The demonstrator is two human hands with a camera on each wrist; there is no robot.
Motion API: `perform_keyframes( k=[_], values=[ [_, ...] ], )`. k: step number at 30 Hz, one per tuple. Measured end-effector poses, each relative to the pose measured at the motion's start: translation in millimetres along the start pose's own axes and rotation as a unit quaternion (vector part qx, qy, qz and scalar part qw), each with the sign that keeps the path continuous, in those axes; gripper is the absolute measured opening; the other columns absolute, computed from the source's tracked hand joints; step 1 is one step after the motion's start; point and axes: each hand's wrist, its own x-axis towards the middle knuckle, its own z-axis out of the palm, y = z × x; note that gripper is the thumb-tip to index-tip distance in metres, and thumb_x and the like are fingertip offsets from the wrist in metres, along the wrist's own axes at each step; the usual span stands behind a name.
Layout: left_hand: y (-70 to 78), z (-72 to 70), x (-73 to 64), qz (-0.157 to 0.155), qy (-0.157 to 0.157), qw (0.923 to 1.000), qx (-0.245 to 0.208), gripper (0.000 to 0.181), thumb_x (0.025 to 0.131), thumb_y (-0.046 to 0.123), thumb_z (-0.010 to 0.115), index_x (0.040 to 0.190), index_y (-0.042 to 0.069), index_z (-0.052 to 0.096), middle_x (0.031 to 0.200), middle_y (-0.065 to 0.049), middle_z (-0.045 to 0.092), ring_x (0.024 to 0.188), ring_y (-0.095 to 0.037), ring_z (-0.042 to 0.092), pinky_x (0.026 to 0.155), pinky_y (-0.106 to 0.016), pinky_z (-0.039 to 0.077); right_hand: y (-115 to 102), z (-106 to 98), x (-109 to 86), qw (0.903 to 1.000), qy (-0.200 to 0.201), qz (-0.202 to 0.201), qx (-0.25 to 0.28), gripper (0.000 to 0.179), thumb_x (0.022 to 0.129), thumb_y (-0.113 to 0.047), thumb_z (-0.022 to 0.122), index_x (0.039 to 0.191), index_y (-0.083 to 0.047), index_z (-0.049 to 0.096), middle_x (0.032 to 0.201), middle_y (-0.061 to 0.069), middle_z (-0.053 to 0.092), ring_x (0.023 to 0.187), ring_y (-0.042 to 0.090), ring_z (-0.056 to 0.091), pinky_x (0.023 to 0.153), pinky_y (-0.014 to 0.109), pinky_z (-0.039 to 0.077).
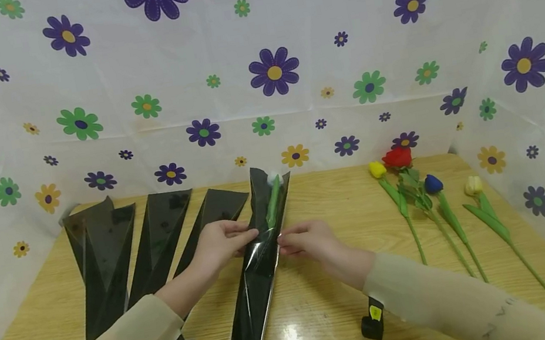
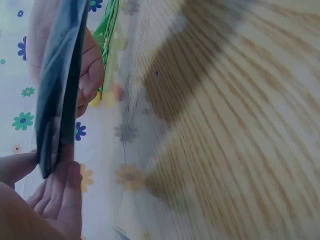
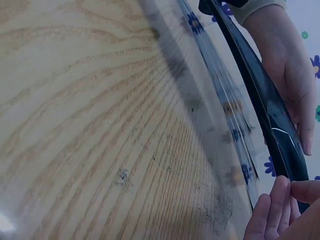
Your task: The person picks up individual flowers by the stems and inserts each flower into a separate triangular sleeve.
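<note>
A black glossy flower sleeve (image 1: 251,298) slants up the middle of the head view, raised off the table in both wrist views. A white artificial tulip (image 1: 274,196) lies inside it, its green leaf showing at the open top and its lower stem hidden. My left hand (image 1: 221,243) pinches the sleeve's left edge below the flower. My right hand (image 1: 313,241) pinches the right edge a little lower. In the left wrist view, thumb and fingers sit on either side of the sleeve (image 2: 60,95); the right wrist view shows the same grip on the sleeve (image 3: 267,100).
Several flat black sleeves (image 1: 157,236) lie on the wooden table (image 1: 325,197) at left. To the right lie a yellow tulip (image 1: 377,170), a red rose (image 1: 398,158), a blue flower (image 1: 433,184) and a pale tulip (image 1: 473,185). Flower-printed cloth (image 1: 209,37) hangs behind.
</note>
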Motion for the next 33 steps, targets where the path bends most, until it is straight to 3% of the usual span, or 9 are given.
perform_keyframes(
  k=[3,13,20,26,29,33],
  values=[
    [-3.5,-0.8,2.9,-0.011,-0.016,0.9998,0.0,0.04,0.101,0.016,0.074,0.132,-0.008,0.069,0.127,-0.025,0.075,0.085,-0.016,0.076,0.082,-0.034,0.066,2,1,4.8,1.0,0.005,0.007,-0.002,0.025,0.098,-0.001,0.07,0.118,0.013,0.073,0.083,0.003,0.078,0.069,0.006,0.07,0.078,0.029,0.065],
    [-15.1,-6.1,17.2,-0.059,-0.044,0.9972,0.016,0.041,0.103,0.021,0.072,0.135,-0.005,0.069,0.129,-0.023,0.072,0.089,-0.016,0.076,0.092,-0.038,0.065,8,7,15.2,0.9994,0.022,0.025,0.01,0.022,0.099,0.002,0.067,0.115,0.014,0.074,0.083,0.006,0.078,0.065,0.007,0.069,0.074,0.027,0.064],
    [-15.8,-10.8,21.1,-0.046,-0.042,0.998,0.011,0.045,0.103,0.022,0.072,0.136,-0.008,0.067,0.127,-0.025,0.072,0.085,-0.014,0.075,0.087,-0.037,0.066,11,12,30.6,0.999,0.037,0.017,0.018,0.022,0.101,0.0,0.066,0.116,0.015,0.073,0.083,0.007,0.078,0.068,0.007,0.069,0.078,0.03,0.064],
    [-16.7,-13.1,23.7,-0.042,-0.037,0.9983,-0.016,0.044,0.104,0.017,0.07,0.137,-0.012,0.064,0.122,-0.027,0.074,0.079,-0.011,0.075,0.088,-0.04,0.066,9,15,40.5,0.9983,0.052,0.008,0.026,0.025,0.1,0.001,0.068,0.119,0.015,0.073,0.094,0.018,0.082,0.07,0.009,0.072,0.089,0.039,0.066],
    [-19.9,-14.5,25.2,-0.046,-0.032,0.9981,-0.027,0.043,0.104,0.013,0.07,0.137,-0.013,0.064,0.123,-0.029,0.073,0.078,-0.011,0.075,0.089,-0.042,0.066,7,17,41.8,0.9982,0.053,0.004,0.027,0.025,0.1,0.003,0.067,0.12,0.016,0.072,0.103,0.024,0.081,0.075,0.013,0.075,0.09,0.04,0.066],
    [-23.4,-18.2,27.2,-0.051,-0.024,0.9981,-0.025,0.042,0.103,0.013,0.071,0.136,-0.012,0.065,0.129,-0.029,0.071,0.08,-0.012,0.076,0.09,-0.041,0.066,6,19,41.6,0.9989,0.04,0.008,0.023,0.025,0.101,0.005,0.064,0.123,0.016,0.071,0.117,0.031,0.076,0.096,0.032,0.081,0.094,0.043,0.065]
  ],
)
